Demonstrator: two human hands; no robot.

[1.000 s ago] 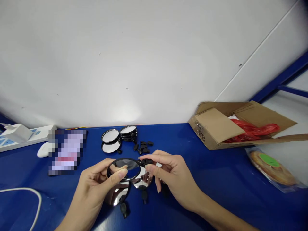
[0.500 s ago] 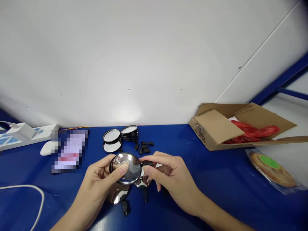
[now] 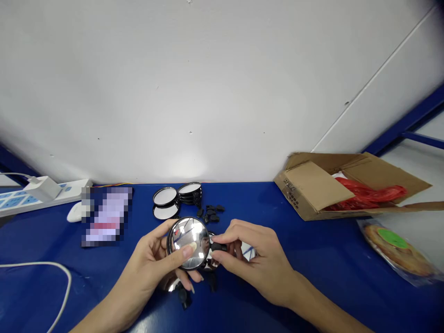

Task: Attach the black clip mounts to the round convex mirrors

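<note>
While my left hand [image 3: 152, 263] cradles a round convex mirror [image 3: 189, 243] by its black rim, thumb lying across the glass, my right hand [image 3: 256, 254] pinches the short black stem [image 3: 219, 247] at the mirror's edge between thumb and fingers. Both hands are curled closed around this one piece, held just above the blue tabletop [image 3: 312, 273], and neither has hold of anything else. Beneath them, partly hidden, lie another mirror [image 3: 172, 286] and a black plug [image 3: 183, 298]. Farther toward the wall, two loose mirrors [image 3: 165, 196] sit just beside a short stack of mirrors [image 3: 189, 190], near a small heap of black pieces [image 3: 210, 212]. Off to the right, a cardboard box [image 3: 312, 189] holds a red plastic bag [image 3: 367, 194], with a wrapped round disc [image 3: 393, 247] lying close by. On the left are a power strip [image 3: 34, 196], a white mouse [image 3: 74, 212], a white cable [image 3: 41, 264] and a pixelated object [image 3: 106, 215].

The main risk lies in my grip: if the pinch on the stem loosens, the mirror could slip and strike the hard pieces below, chipping or scratching it. My thumb and long nails, so close to the glass, could also smudge or mark it. A careless wrist could scatter the small black pieces.
</note>
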